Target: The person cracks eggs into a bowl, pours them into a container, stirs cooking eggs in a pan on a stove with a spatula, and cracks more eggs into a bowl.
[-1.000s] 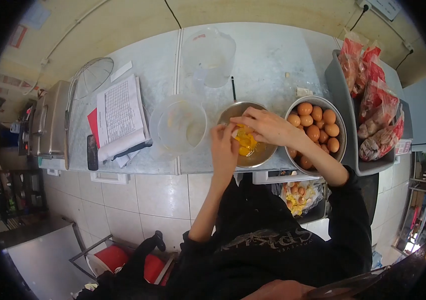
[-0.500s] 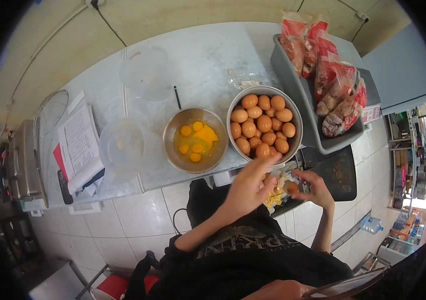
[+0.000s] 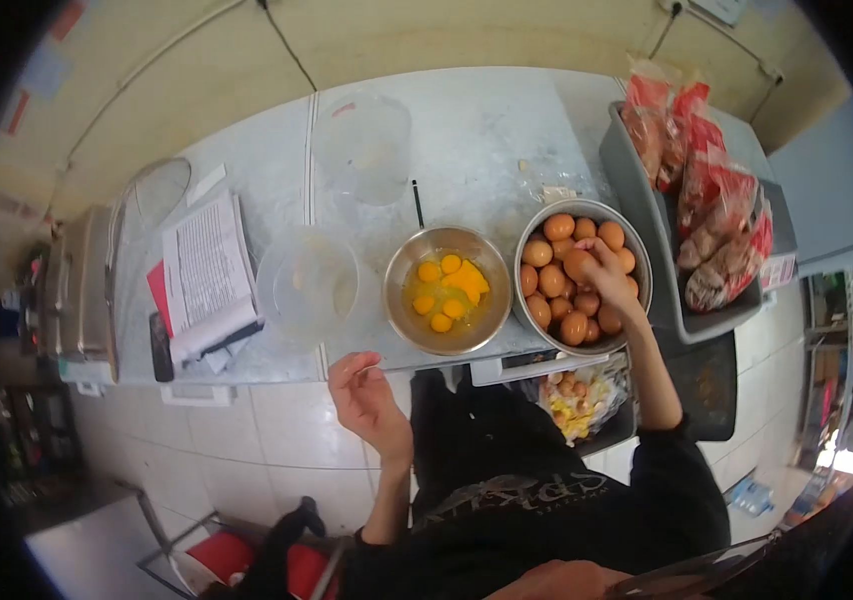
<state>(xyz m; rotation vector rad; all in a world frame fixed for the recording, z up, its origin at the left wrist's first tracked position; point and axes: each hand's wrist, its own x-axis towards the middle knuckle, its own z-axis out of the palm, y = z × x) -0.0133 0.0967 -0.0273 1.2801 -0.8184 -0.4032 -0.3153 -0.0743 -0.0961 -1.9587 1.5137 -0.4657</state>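
My right hand (image 3: 607, 275) reaches into a round metal pot (image 3: 641, 310) full of brown eggs, its fingers closed around one egg (image 3: 578, 265) at the top of the pile. Left of the pot stands a steel bowl (image 3: 396, 318) holding several raw yolks (image 3: 454, 308) in clear egg white, one of them broken and spread. My left hand (image 3: 369, 400) hovers just off the table's front edge, below and left of the bowl. Its fingers are loosely bent and apart, with nothing visible in them. Cracked shells (image 3: 572, 390) fill a lined bin under the table edge.
A grey crate (image 3: 682, 300) with bagged reddish food (image 3: 722, 205) stands right of the pot. Clear plastic containers (image 3: 307, 290), papers (image 3: 207, 260), a phone (image 3: 161, 348) and a wire strainer (image 3: 159, 190) lie to the left. A black stick (image 3: 418, 205) lies behind the bowl.
My right hand has gone from over the shell bin up into the pot and taken hold of an egg. My left hand has moved left, away from the bin. The camera view has shifted.
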